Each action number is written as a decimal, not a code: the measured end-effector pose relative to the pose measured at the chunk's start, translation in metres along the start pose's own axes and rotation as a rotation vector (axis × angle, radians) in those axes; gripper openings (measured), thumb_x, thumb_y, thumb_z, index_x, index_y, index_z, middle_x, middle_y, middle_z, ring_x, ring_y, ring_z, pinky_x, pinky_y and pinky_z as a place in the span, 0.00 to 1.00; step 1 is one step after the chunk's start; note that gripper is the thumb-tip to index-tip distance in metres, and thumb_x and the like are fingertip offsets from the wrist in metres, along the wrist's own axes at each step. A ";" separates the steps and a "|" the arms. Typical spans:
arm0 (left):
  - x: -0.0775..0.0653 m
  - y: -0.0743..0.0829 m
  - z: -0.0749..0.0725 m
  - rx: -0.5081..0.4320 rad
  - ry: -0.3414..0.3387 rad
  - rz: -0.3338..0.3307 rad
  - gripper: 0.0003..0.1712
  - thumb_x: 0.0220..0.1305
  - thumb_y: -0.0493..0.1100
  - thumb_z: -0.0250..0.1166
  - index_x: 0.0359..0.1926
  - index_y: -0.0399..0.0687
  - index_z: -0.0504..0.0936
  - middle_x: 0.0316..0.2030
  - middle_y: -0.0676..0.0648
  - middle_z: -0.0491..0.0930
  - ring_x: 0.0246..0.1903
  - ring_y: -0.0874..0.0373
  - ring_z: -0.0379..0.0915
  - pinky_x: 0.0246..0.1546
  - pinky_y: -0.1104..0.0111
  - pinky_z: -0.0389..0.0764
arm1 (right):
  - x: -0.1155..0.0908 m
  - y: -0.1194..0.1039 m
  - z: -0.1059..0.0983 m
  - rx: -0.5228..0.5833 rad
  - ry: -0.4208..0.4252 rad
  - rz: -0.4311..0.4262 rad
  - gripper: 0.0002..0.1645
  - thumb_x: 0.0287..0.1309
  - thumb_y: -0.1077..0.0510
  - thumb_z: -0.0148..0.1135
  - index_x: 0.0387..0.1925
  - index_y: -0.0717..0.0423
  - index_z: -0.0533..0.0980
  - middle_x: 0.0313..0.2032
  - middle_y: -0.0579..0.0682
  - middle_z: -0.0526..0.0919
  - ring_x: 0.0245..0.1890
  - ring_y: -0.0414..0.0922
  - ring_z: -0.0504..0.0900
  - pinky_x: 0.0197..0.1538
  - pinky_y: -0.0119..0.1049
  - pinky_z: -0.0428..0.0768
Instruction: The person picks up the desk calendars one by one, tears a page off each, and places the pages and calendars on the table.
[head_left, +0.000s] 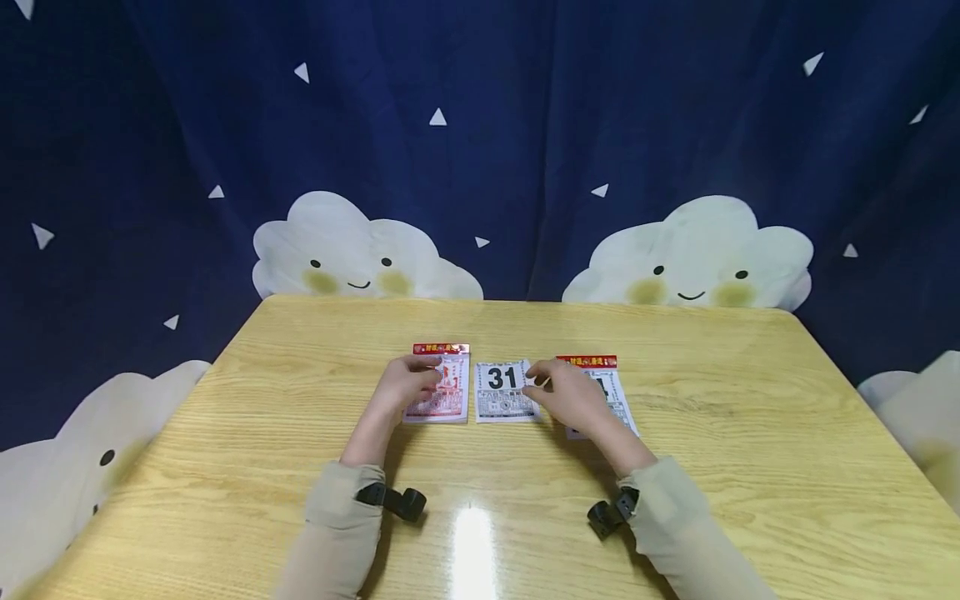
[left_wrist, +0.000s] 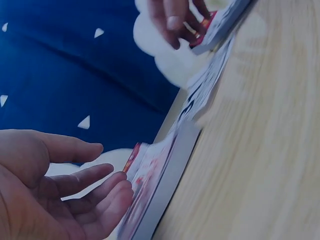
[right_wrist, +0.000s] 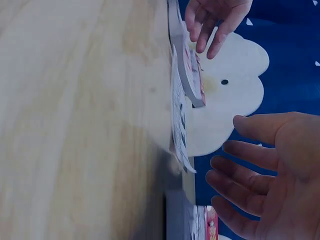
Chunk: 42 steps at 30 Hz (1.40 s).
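On the wooden table lie two tear-off calendar pads with a single loose calendar sheet (head_left: 504, 393) between them, printed with a black 31. The left calendar pad (head_left: 448, 406) has red print and a red header strip. Over its left part hovers my left hand (head_left: 405, 383), fingers loosely bent and empty; in the left wrist view the fingertips are close beside the pad (left_wrist: 167, 187). My right hand (head_left: 576, 393) is above the right calendar pad (head_left: 619, 402), covering part of its black number. Its fingers, relaxed and empty, point toward the loose sheet's right edge, which curls up in the right wrist view.
A pale wooden table (head_left: 262, 433) spreads around the pads, with a bright light reflection near its front edge. Behind it hangs a dark blue curtain (head_left: 510, 100) with white triangles and smiling clouds. Black camera bands (head_left: 392, 500) sit on both sleeves.
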<state>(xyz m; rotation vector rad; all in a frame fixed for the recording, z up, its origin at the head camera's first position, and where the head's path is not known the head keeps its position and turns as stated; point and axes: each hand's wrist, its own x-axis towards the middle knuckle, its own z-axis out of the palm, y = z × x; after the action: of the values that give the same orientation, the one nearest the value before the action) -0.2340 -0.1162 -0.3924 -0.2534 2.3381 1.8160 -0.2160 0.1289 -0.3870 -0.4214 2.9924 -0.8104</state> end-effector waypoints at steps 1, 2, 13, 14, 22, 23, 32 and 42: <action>0.000 0.000 0.005 0.004 -0.006 0.010 0.21 0.55 0.32 0.57 0.52 0.31 0.74 0.41 0.39 0.75 0.31 0.58 0.73 0.35 0.69 0.80 | -0.001 0.002 -0.002 0.006 0.007 0.006 0.19 0.54 0.48 0.60 0.46 0.52 0.78 0.37 0.47 0.81 0.36 0.43 0.79 0.34 0.39 0.78; 0.001 0.001 0.009 0.009 -0.013 0.022 0.20 0.55 0.32 0.58 0.51 0.32 0.74 0.39 0.40 0.75 0.30 0.59 0.73 0.34 0.70 0.80 | -0.001 0.004 -0.004 0.009 0.017 0.010 0.19 0.55 0.48 0.60 0.46 0.52 0.78 0.37 0.47 0.81 0.36 0.43 0.79 0.34 0.39 0.78; 0.002 0.008 0.048 0.003 -0.107 0.081 0.20 0.53 0.32 0.58 0.49 0.31 0.76 0.34 0.41 0.78 0.28 0.58 0.74 0.34 0.67 0.82 | -0.007 0.033 -0.020 0.021 0.108 0.100 0.17 0.56 0.51 0.57 0.46 0.54 0.77 0.36 0.49 0.82 0.36 0.45 0.79 0.32 0.38 0.77; 0.001 0.009 0.052 0.002 -0.117 0.083 0.20 0.53 0.32 0.58 0.49 0.31 0.76 0.33 0.41 0.78 0.28 0.58 0.74 0.33 0.66 0.82 | -0.007 0.036 -0.022 0.023 0.113 0.113 0.17 0.57 0.51 0.57 0.45 0.54 0.77 0.36 0.50 0.82 0.36 0.46 0.79 0.32 0.38 0.76; -0.002 0.012 0.088 -0.043 -0.197 0.067 0.19 0.52 0.30 0.58 0.48 0.29 0.75 0.28 0.42 0.76 0.24 0.56 0.75 0.31 0.65 0.83 | -0.012 0.052 -0.035 0.016 0.142 0.223 0.17 0.58 0.52 0.56 0.44 0.58 0.76 0.38 0.55 0.82 0.37 0.51 0.79 0.34 0.43 0.76; -0.003 0.013 0.093 -0.052 -0.209 0.061 0.20 0.52 0.30 0.58 0.48 0.29 0.75 0.28 0.42 0.76 0.24 0.56 0.76 0.31 0.65 0.83 | -0.013 0.054 -0.035 0.006 0.156 0.237 0.17 0.58 0.52 0.56 0.44 0.58 0.76 0.38 0.55 0.82 0.37 0.51 0.79 0.34 0.43 0.76; -0.008 0.019 0.128 -0.046 -0.242 0.003 0.19 0.51 0.29 0.59 0.47 0.29 0.75 0.31 0.39 0.79 0.26 0.51 0.79 0.29 0.66 0.83 | -0.017 0.066 -0.035 -0.021 0.197 0.350 0.18 0.56 0.52 0.54 0.45 0.60 0.75 0.37 0.57 0.81 0.33 0.51 0.78 0.26 0.39 0.72; -0.012 0.021 0.147 0.055 -0.266 0.032 0.24 0.50 0.30 0.62 0.51 0.27 0.72 0.32 0.41 0.79 0.24 0.53 0.79 0.26 0.69 0.82 | -0.022 0.075 -0.038 -0.086 0.066 0.477 0.23 0.53 0.51 0.56 0.46 0.63 0.75 0.43 0.65 0.79 0.38 0.58 0.78 0.26 0.42 0.74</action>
<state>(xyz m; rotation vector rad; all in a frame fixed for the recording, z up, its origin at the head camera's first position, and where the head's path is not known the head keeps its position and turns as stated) -0.2229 0.0323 -0.4054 0.0323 2.2131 1.6784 -0.2168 0.2159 -0.3926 0.3184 2.9933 -0.6579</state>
